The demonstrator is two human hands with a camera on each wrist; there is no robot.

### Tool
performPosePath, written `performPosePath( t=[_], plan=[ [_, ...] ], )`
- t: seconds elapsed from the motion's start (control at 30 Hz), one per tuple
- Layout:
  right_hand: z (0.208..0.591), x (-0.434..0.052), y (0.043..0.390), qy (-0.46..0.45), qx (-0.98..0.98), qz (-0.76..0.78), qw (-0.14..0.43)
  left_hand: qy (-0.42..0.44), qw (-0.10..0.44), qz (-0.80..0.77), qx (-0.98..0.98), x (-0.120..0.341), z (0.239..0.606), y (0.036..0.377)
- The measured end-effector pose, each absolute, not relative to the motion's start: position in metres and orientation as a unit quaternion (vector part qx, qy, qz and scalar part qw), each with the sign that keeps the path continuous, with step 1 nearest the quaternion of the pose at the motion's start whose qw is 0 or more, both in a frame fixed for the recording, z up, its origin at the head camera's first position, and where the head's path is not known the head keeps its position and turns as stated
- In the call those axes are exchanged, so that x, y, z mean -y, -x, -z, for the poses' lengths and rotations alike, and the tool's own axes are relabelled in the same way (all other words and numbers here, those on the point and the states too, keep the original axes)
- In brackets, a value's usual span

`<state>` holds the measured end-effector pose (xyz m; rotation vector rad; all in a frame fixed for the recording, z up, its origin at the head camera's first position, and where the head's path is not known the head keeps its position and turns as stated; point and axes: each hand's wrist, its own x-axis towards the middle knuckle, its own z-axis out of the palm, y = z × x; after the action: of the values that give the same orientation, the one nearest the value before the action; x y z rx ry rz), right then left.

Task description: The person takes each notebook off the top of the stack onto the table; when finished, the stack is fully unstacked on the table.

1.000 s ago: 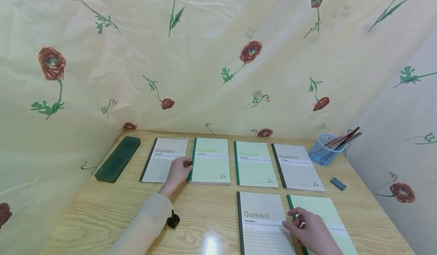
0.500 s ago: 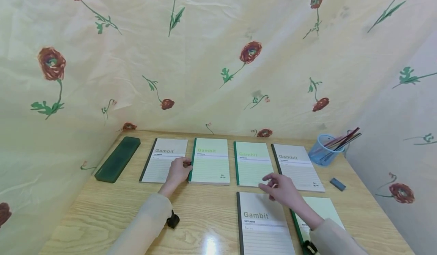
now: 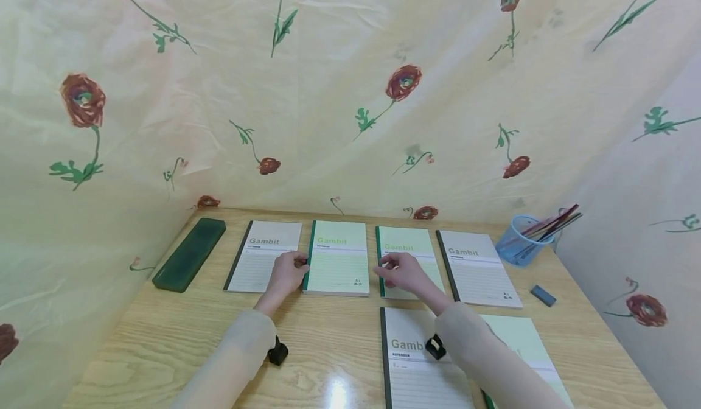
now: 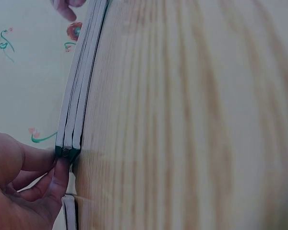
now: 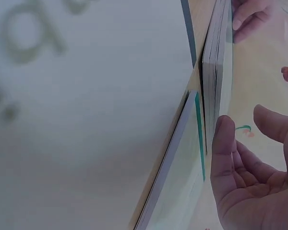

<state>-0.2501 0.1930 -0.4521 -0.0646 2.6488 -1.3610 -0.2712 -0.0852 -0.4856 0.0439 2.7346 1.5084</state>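
My left hand (image 3: 286, 274) pinches the green spine of a pale green notebook stack (image 3: 338, 263) near its left edge. In the left wrist view its fingertips are at the stack's spine corner, and the page edges (image 4: 77, 96) show several layers. My right hand (image 3: 405, 272) hovers over the left part of a second pale green notebook (image 3: 421, 251), thumb and fingers apart and holding nothing. In the right wrist view its raised index finger is close to the page edges of the left stack (image 5: 217, 72). The right forearm partly covers a grey notebook (image 3: 424, 384) in front.
Grey notebooks lie at the back left (image 3: 260, 238) and back right (image 3: 482, 269). Another green notebook (image 3: 520, 336) is at front right, partly under the sleeve. A dark green case (image 3: 188, 255), a blue pencil cup (image 3: 517, 244) and an eraser-like block (image 3: 543, 295) stand at the sides.
My right hand has moved left and away from me, from the front notebooks to the left edge of the second green notebook at the back. The left hand stays in place.
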Motion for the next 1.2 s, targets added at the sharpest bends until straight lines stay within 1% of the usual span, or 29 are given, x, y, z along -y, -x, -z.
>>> performPosePath(
  t=[0.13,0.33,0.73,0.97,1.2],
  plan=[
    [0.459,-0.184,0.262,0.015,-0.885,0.458,0.081,-0.013,0.007,-0.48,-0.877,0.085,0.486,0.271],
    [0.467,-0.174,0.271,0.003,-0.88,0.466,0.086,-0.007,0.004,-0.483,-0.875,0.084,0.487,0.272],
    [0.472,-0.167,0.273,0.02,-0.883,0.46,0.088,-0.006,-0.033,-0.447,-0.894,0.079,0.481,0.274],
    [0.473,-0.167,0.272,0.025,-0.89,0.448,0.082,0.014,-0.015,-0.421,-0.907,0.075,0.479,0.277],
    [0.472,-0.168,0.272,0.018,-0.884,0.459,0.088,0.021,0.006,-0.416,-0.909,0.072,0.476,0.28]
  ],
)
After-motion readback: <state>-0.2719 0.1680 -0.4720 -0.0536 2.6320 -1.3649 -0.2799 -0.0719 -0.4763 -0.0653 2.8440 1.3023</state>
